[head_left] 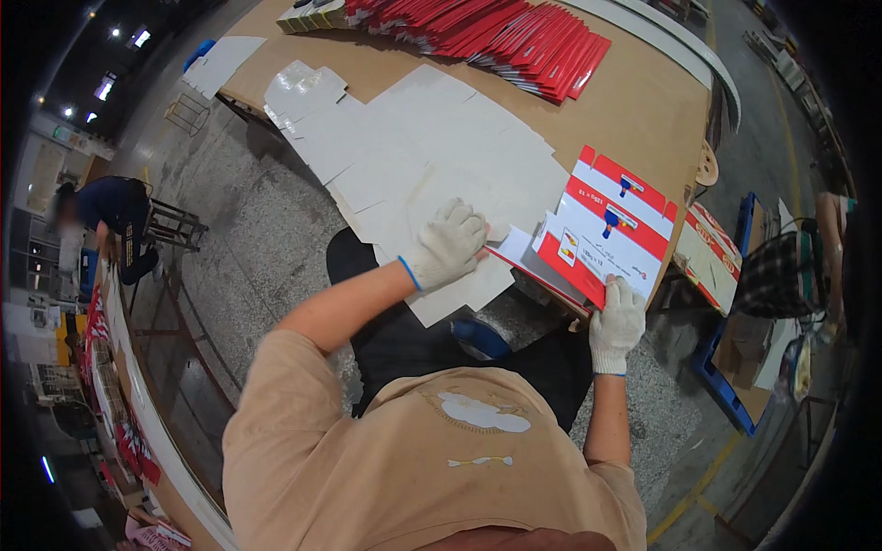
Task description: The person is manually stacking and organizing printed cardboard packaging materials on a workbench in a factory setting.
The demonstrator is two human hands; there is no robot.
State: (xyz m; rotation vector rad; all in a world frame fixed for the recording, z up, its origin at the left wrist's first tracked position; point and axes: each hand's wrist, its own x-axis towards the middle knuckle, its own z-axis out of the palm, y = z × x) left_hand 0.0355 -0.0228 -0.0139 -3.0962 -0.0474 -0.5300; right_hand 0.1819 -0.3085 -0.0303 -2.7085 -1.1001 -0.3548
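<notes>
Two gloved grips here: our right grip [618,321] is on the near edge of one part-folded red-and-white carton [614,225] at the table's [648,110] edge; our left grip [450,243] covers white cardboard blanks [386,165], beside its flap. Whether either's closed, we can't tell! One red carton row [514,41] lies beyond.

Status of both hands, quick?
Left hand: partly curled at the red-and-white carton; grip cannot be told.
Right hand: on the carton's near edge; grip cannot be told.

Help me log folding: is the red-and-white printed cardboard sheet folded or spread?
The sheet looks partly folded: white flaps rise along its left edge, while its printed face lies spread.
</notes>
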